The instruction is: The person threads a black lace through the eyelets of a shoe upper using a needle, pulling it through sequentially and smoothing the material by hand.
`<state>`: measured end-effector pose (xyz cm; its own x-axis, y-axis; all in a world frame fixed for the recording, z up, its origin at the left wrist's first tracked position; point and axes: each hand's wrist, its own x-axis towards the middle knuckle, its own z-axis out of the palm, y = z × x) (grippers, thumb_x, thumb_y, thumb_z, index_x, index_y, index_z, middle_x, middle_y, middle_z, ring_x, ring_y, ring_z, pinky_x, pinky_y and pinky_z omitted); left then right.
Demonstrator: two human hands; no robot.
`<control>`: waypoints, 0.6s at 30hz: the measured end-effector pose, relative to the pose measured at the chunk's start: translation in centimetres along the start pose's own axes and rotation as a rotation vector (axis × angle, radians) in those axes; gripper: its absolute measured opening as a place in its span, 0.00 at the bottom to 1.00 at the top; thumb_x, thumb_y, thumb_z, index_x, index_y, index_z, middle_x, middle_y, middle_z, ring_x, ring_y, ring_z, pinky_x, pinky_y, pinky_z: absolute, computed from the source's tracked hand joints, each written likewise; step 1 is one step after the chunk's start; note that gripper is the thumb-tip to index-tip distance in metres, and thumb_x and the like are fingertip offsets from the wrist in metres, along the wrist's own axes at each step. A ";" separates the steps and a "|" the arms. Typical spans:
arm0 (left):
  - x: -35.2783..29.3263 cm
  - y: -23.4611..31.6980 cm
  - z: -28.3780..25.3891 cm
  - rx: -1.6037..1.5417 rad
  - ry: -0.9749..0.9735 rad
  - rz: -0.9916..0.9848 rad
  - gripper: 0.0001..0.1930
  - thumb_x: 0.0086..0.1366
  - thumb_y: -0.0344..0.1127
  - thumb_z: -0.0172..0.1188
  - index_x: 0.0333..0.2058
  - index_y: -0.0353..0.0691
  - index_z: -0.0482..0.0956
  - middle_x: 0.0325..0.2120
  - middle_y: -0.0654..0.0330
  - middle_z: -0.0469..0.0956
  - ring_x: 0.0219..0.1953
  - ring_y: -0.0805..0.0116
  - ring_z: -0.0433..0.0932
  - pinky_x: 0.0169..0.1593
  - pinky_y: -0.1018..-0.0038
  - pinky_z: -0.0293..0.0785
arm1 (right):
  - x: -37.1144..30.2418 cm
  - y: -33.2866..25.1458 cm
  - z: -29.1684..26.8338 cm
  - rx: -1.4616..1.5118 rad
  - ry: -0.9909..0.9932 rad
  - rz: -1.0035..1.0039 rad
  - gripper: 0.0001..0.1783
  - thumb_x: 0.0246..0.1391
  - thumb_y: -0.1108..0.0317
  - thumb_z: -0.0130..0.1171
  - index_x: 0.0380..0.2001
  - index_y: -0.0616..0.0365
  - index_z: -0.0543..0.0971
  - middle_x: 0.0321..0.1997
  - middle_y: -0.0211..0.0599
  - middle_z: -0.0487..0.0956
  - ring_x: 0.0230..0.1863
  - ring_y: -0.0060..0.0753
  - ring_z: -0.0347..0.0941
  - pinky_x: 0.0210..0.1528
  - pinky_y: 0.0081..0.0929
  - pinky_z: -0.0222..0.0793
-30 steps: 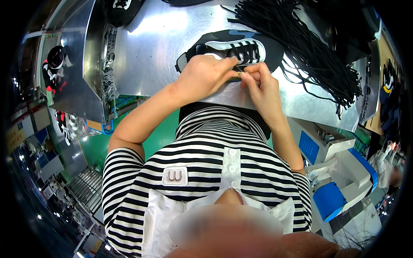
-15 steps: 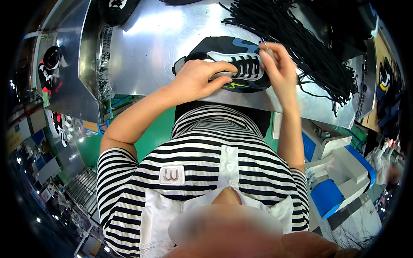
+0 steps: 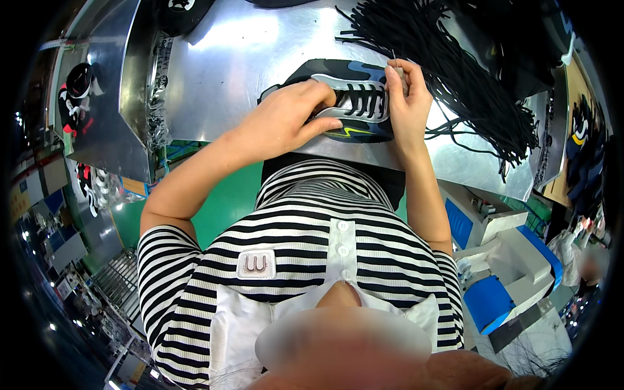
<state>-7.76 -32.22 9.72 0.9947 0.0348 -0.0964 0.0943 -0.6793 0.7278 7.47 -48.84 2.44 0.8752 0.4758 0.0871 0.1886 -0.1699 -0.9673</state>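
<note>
A dark sneaker with grey, blue and yellow-green patches lies on the metal table, its toe end to the right. Black laces cross its light grey eyelet strip in several rows. My left hand grips it at the opening, fingers bent in by the tongue and the thumb along the near side. At the toe end, my right hand is closed in a pinch around a small greyish tool with a thin metal tip pointing up. What the tool's lower end touches is hidden by my fingers.
A large bundle of loose black laces spreads over the right of the metal table. Dark shoe parts lie at the far left, beside a raised metal side panel. A white and blue machine stands at lower right.
My left hand has slid left along the sneaker's opening, its fingertips drawn back from the laces. My right hand has shifted a little left with the tool, and the sneaker has moved slightly left.
</note>
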 end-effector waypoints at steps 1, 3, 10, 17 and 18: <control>-0.1 0.4 0.0 -0.081 0.056 -0.051 0.14 0.69 0.42 0.57 0.47 0.39 0.72 0.28 0.54 0.77 0.30 0.63 0.76 0.37 0.71 0.72 | 0.0 0.0 0.0 0.029 -0.019 -0.017 0.08 0.59 0.70 0.62 0.39 0.63 0.79 0.28 0.33 0.80 0.27 0.20 0.74 0.31 0.19 0.68; -0.1 -0.6 1.3 -0.368 0.137 -0.202 0.15 0.72 0.39 0.54 0.53 0.41 0.67 0.27 0.59 0.75 0.32 0.71 0.73 0.38 0.73 0.70 | -0.1 0.3 0.2 0.088 -0.065 -0.054 0.07 0.57 0.71 0.63 0.37 0.62 0.79 0.29 0.31 0.79 0.27 0.18 0.72 0.31 0.17 0.67; 2.3 -1.6 2.0 -0.501 0.256 -0.271 0.14 0.73 0.35 0.50 0.54 0.40 0.74 0.32 0.64 0.76 0.38 0.78 0.73 0.44 0.79 0.70 | 1.4 -2.3 -0.4 -0.063 -0.317 -0.256 0.07 0.52 0.72 0.66 0.34 0.63 0.81 0.30 0.35 0.80 0.29 0.26 0.76 0.34 0.22 0.69; 3.7 -2.3 1.7 -0.452 0.250 -0.239 0.13 0.71 0.34 0.51 0.49 0.36 0.78 0.33 0.63 0.78 0.38 0.77 0.74 0.46 0.79 0.70 | 2.9 -3.3 -0.2 -0.214 -0.561 -0.189 0.08 0.52 0.70 0.66 0.34 0.62 0.81 0.28 0.35 0.80 0.27 0.24 0.74 0.33 0.22 0.70; 3.8 -2.7 2.2 -0.437 0.283 -0.201 0.13 0.71 0.34 0.51 0.48 0.35 0.78 0.33 0.63 0.79 0.38 0.77 0.75 0.46 0.79 0.71 | 2.9 -3.3 -0.1 -0.230 -0.579 -0.186 0.08 0.51 0.70 0.66 0.34 0.62 0.81 0.29 0.39 0.81 0.28 0.30 0.77 0.33 0.24 0.71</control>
<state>-4.31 -31.91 5.92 0.9216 0.3689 -0.1205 0.2317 -0.2739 0.9334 9.46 -46.99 5.93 0.4491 0.8924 0.0434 0.4604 -0.1895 -0.8672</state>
